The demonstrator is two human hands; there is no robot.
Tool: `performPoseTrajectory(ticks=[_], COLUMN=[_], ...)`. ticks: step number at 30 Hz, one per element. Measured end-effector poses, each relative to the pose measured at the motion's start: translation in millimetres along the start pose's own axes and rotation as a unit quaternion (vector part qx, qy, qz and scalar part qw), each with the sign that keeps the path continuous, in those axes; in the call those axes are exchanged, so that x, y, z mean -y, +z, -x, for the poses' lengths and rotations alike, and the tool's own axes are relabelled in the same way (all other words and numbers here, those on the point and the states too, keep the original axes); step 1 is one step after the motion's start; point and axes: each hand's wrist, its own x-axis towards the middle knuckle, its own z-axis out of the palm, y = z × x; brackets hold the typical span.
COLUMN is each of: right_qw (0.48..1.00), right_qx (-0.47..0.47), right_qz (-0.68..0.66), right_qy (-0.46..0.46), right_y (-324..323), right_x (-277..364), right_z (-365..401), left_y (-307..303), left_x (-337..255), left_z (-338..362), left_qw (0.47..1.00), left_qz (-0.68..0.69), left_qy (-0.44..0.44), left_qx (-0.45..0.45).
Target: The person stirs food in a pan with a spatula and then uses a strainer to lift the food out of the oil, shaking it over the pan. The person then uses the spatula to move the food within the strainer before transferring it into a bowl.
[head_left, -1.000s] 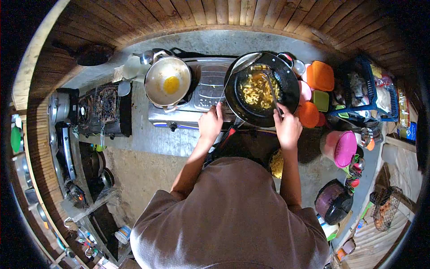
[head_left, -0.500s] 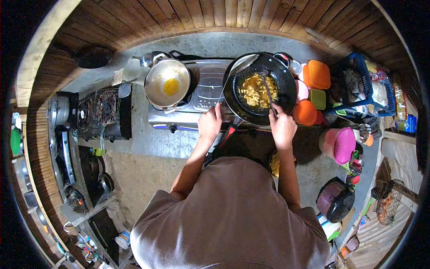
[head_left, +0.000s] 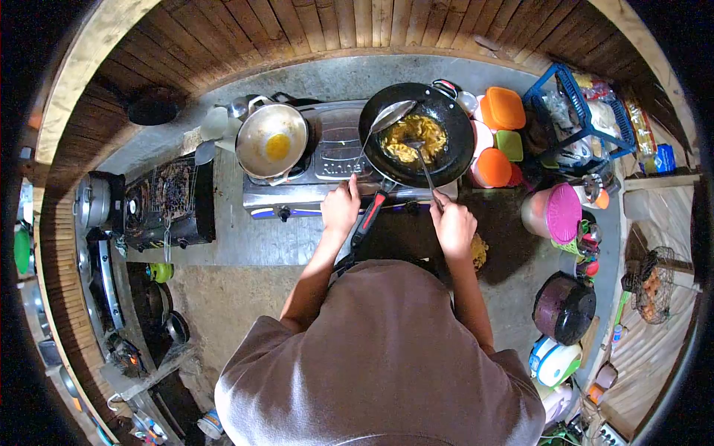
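A black wok (head_left: 457,149) sits on the right side of the gas stove (head_left: 297,201), its red-and-black handle (head_left: 370,214) pointing towards me. Pale strips of food (head_left: 401,151) lie in oil inside it. My left hand (head_left: 341,208) is closed around the thin handle of a metal skimmer (head_left: 393,115), whose wide head hangs over the wok's left side. In my right hand (head_left: 454,225) is a slim long-handled utensil (head_left: 426,169), gripped near its end. Its tip is down in the food; the tip's exact shape cannot be made out.
A two-handled pan (head_left: 253,152) with yellow oil stands on the left burner. Orange tubs (head_left: 503,108), a blue basket (head_left: 587,123) and a pink-lidded container (head_left: 563,213) crowd the right. At far left is a grill (head_left: 167,197). Yellow food (head_left: 478,253) shows beside my right forearm.
My right hand has moved left and down, drawing the utensil's tip towards the middle of the food. My left hand keeps hold of the skimmer. The whole view has shifted slightly.
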Motion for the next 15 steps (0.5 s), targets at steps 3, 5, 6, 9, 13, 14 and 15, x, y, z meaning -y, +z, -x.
performPoseTrajectory(ticks=[3, 5, 6, 9, 13, 14, 15], right_qw=[1.000, 1.000, 0.999, 0.995, 0.986, 0.984, 0.984], right_qx=[0.000, 0.007, 0.008, 0.003, 0.009, -0.010, -0.012], right_qz=[-0.012, -0.019, -0.032, -0.079, -0.133, -0.147, -0.147], right_qy=[0.008, 0.018, 0.025, 0.061, 0.104, 0.096, 0.097], right_y=[-6.4, -12.6, -15.3, -17.8, -29.9, -34.5, -33.6], right_x=[0.8, 2.5, 1.9, -5.0, -19.0, -20.8, -26.5], right_z=[19.8, 31.6, 37.2, 47.7, 54.5, 56.4, 56.8], left_y=[-1.6, -6.5, -8.2, -9.4, -6.5, -4.4, -6.3], left_x=[3.7, 1.9, 1.9, 3.2, 7.5, 9.8, 8.3], left_z=[4.1, 8.3, 9.8, 11.7, 6.7, 2.6, -1.4], left_qw=[1.000, 1.000, 1.000, 1.000, 1.000, 1.000, 0.999], left_qz=[-0.008, 0.017, 0.013, 0.005, 0.004, -0.009, -0.022], left_qy=[0.011, -0.006, -0.007, -0.003, 0.004, 0.022, 0.041], left_qx=[0.017, 0.007, 0.012, 0.007, 0.000, -0.008, -0.016])
